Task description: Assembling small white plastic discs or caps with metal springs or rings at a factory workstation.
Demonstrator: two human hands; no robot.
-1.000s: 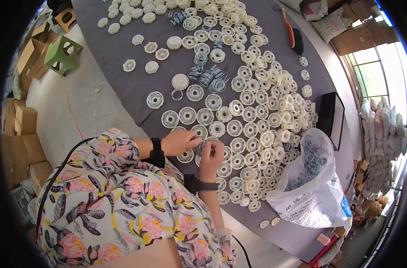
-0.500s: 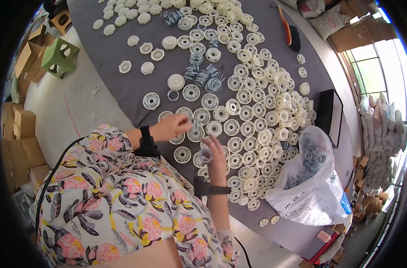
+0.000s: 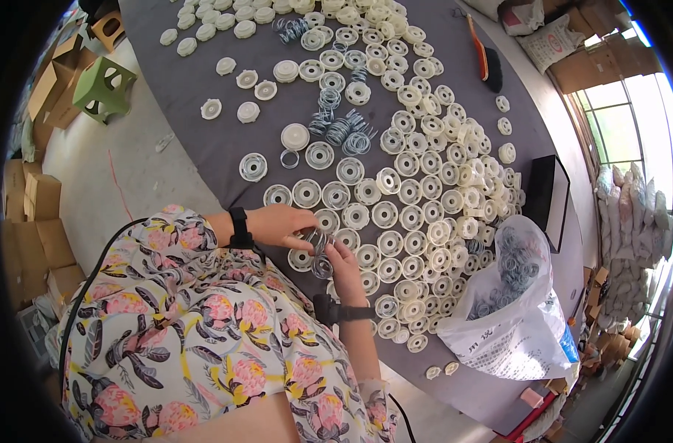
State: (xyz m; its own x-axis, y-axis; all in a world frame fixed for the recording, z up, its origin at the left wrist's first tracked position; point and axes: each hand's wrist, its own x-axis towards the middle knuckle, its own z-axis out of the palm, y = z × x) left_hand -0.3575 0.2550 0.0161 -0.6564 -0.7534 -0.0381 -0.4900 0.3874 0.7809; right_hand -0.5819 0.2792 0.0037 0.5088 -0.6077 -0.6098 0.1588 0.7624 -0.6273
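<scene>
My left hand [image 3: 283, 224] and my right hand [image 3: 345, 272] meet over the near edge of the round white plastic parts. Between them are metal coil springs [image 3: 321, 263], with the fingers of both hands closed on the coils. How many springs they hold I cannot tell. Rows of white wheel-like parts [image 3: 389, 243] with a hole in the middle lie just beyond and to the right of the hands. Farther off, a loose group of grey coil springs [image 3: 339, 131] rests among more of these parts.
A white plastic bag [image 3: 492, 336] holding many springs stands at the right. Behind it is a black tray [image 3: 547, 196]. A brush [image 3: 488, 63] lies at the far right of the grey tabletop [image 3: 181, 96]. Left on the floor stands a green stool [image 3: 104, 88].
My hands have come together. The left has moved down from above the parts, and the right has turned its fingers in toward it with the spring.
</scene>
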